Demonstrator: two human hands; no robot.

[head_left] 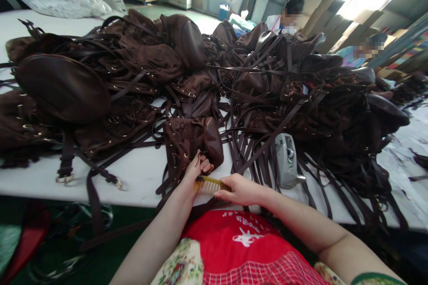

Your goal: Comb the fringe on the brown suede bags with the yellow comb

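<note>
Right in front of me on the white table lies a dark brown drawstring bag (pixel 180 138) with metal eyelets and a smooth round base turned to the right. My left hand (pixel 199 167) is closed on part of this bag near its lower edge, fingers curled in. A yellow comb (pixel 210 185), its teeth facing down, is gripped at its right end by my right hand (pixel 234 189). The comb's left end reaches beside my left wrist. Exactly which part of the bag my left fingers pinch is partly hidden.
Heaps of similar brown bags (pixel 143 58) with long straps cover the white table (pixel 140 178) left and right. A grey device (pixel 286 160) stands among straps to my right. Plastic wrap (pixel 67 2) lies at the far left. Two other people (pixel 284 18) are beyond the heap.
</note>
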